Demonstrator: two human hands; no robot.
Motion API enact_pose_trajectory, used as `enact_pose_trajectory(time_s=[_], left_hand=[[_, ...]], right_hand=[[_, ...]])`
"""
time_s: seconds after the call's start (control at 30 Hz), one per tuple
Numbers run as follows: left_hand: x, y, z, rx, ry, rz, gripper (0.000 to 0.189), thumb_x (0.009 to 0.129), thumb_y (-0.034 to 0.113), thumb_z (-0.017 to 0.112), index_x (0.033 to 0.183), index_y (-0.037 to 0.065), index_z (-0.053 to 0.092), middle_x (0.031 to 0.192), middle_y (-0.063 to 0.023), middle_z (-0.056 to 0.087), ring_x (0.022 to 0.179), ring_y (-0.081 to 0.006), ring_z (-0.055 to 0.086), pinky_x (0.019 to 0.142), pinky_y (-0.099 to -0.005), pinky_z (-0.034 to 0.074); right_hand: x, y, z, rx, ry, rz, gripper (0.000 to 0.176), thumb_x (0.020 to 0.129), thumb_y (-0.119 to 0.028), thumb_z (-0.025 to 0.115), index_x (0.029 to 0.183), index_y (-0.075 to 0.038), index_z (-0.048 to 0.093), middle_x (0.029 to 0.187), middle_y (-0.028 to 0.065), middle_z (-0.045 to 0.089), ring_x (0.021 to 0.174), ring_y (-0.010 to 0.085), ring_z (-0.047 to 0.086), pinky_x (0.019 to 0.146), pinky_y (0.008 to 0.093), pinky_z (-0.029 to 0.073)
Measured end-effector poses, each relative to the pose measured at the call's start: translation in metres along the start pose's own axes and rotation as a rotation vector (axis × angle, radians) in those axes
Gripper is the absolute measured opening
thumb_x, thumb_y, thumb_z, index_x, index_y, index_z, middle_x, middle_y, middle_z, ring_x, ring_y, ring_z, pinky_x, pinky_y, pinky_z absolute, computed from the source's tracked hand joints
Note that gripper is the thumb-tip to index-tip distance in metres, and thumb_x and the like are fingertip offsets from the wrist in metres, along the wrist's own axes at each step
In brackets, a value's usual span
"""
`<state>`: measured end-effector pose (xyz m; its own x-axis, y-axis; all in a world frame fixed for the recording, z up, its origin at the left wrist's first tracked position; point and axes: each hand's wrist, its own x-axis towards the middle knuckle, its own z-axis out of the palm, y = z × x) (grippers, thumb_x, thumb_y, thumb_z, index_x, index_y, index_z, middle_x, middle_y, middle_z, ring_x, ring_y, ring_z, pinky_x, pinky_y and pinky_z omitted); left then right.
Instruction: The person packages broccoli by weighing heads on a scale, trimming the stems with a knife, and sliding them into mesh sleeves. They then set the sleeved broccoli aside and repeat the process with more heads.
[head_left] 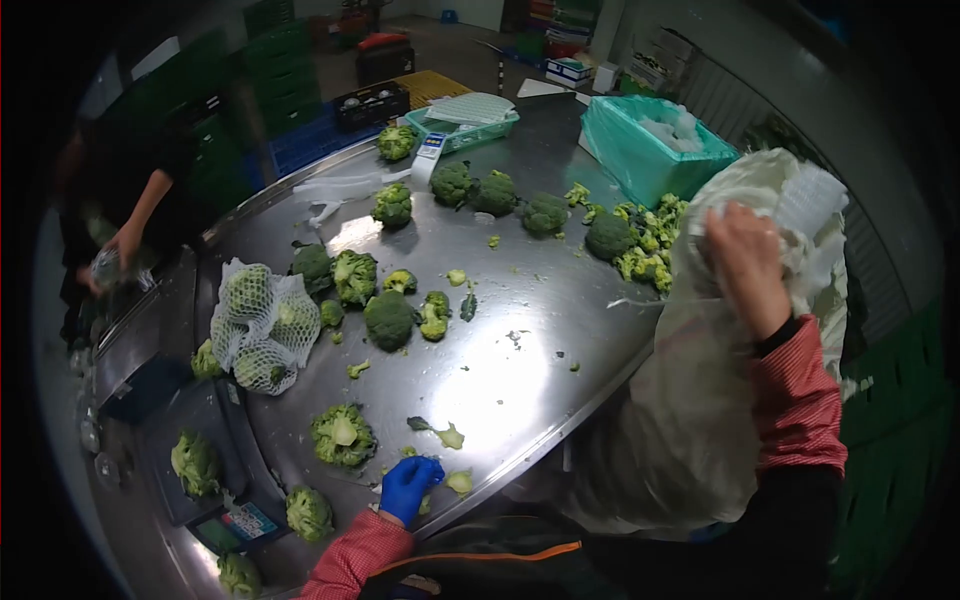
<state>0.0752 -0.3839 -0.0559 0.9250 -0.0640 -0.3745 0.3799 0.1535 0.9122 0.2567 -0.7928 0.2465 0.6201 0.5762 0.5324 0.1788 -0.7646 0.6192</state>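
My left hand, in a blue glove, is low over the front edge of the metal table, its fingers closed together. Pale broccoli stem trimmings lie right beside it, and a trimmed broccoli head sits just beyond. What the fingers hold, if anything, is hidden. On the right, my bare right hand is at the mouth of a big whitish sack, its fingers curled. White foam netting fills the sack's top around this hand; I cannot make out what the fingers grip.
Several broccoli heads lie across the metal table. Foam-netted broccoli sits left, near a dark scale. Beyond are a green-lined bin, a pile of florets and a green basket. Another person's hand works at far left.
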Motion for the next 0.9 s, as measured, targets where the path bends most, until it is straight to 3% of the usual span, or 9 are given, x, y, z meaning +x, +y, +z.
enact_pose_trajectory(time_s=[0.1,0.27,0.43,0.5,0.57,0.7,0.8,0.83,0.9], left_hand=[[-0.016,-0.003,-0.013,0.07,0.021,0.08,0.022,0.094,0.018,0.051,0.093,-0.001,0.061,0.084,-0.0064,0.064,0.073,-0.0121,0.06,0.069,-0.026,0.049],[-0.042,-0.013,-0.038,0.066,0.156,0.043,0.02,0.093,0.015,0.051,0.093,-0.002,0.061,0.083,-0.0069,0.064,0.075,-0.0123,0.06,0.07,-0.0264,0.049],[-0.065,-0.017,-0.053,-0.018,0.272,0.068,0.017,0.091,0.012,0.054,0.091,-0.002,0.063,0.083,-0.0059,0.064,0.076,-0.0114,0.06,0.072,-0.0257,0.048],[-0.071,-0.019,-0.063,-0.028,0.297,0.061,0.017,0.091,0.012,0.055,0.094,-0.003,0.062,0.084,-0.0067,0.064,0.077,-0.0117,0.059,0.073,-0.026,0.048],[-0.073,-0.019,-0.073,-0.035,0.314,0.063,0.017,0.091,0.012,0.054,0.096,-0.003,0.061,0.085,-0.0068,0.064,0.078,-0.0116,0.059,0.073,-0.026,0.048],[-0.063,0.004,-0.086,-0.047,0.308,0.11,0.019,0.091,0.013,0.055,0.1,-0.003,0.06,0.088,-0.0068,0.064,0.082,-0.0119,0.059,0.077,-0.0256,0.047],[-0.042,0.042,-0.084,-0.045,0.295,0.206,0.019,0.09,0.014,0.057,0.102,-0.002,0.061,0.091,-0.0069,0.063,0.085,-0.0125,0.059,0.08,-0.0256,0.047],[-0.034,0.054,-0.083,-0.04,0.293,0.237,0.02,0.09,0.014,0.058,0.102,-0.001,0.061,0.092,-0.007,0.063,0.086,-0.0128,0.059,0.081,-0.0256,0.047],[-0.011,0.076,-0.079,-0.031,0.242,0.246,0.028,0.09,0.015,0.058,0.113,-0.001,0.055,0.102,-0.0082,0.061,0.09,-0.0138,0.058,0.083,-0.0265,0.046]], right_hand=[[0.044,-0.081,0.0,-0.174,-0.042,-0.045,0.003,0.07,-0.013,0.056,0.072,-0.015,0.053,0.068,0.0027,0.048,0.069,0.0184,0.05,0.064,0.035,0.039],[0.104,-0.185,-0.048,0.26,0.189,-0.167,0.007,0.071,-0.013,0.055,0.076,-0.015,0.05,0.071,0.0033,0.044,0.069,0.0187,0.05,0.062,0.0329,0.039],[0.09,-0.306,-0.015,0.831,-0.046,-0.208,0.015,0.08,-0.024,0.057,0.09,-0.013,0.057,0.084,0.0071,0.053,0.084,0.0262,0.053,0.068,0.0401,0.041],[0.066,-0.345,0.032,0.788,-0.105,-0.219,0.024,0.082,-0.029,0.057,0.102,-0.014,0.057,0.093,0.0087,0.055,0.091,0.0291,0.053,0.074,0.0438,0.041],[0.06,-0.356,0.041,0.747,-0.249,-0.229,0.037,0.084,-0.024,0.054,0.12,-0.017,0.052,0.103,0.0114,0.056,0.099,0.0316,0.052,0.085,0.0468,0.04],[0.066,-0.354,0.021,1.296,-0.47,-0.091,0.056,0.081,-0.011,0.047,0.136,-0.016,0.037,0.103,0.0151,0.056,0.101,0.0331,0.052,0.087,0.0446,0.04],[0.059,-0.358,0.002,1.588,-0.5,0.171,0.059,0.079,-0.011,0.048,0.136,-0.011,0.034,0.103,0.0194,0.057,0.096,0.0355,0.054,0.085,0.0447,0.041],[0.055,-0.365,0.002,1.698,-0.32,0.242,0.052,0.078,-0.011,0.049,0.129,-0.006,0.041,0.105,0.0233,0.057,0.092,0.0373,0.055,0.084,0.0438,0.042],[0.054,-0.364,0.007,1.544,-0.429,0.181,0.044,0.078,-0.012,0.05,0.121,-0.003,0.046,0.103,0.023,0.057,0.091,0.0373,0.055,0.084,0.0425,0.042]])
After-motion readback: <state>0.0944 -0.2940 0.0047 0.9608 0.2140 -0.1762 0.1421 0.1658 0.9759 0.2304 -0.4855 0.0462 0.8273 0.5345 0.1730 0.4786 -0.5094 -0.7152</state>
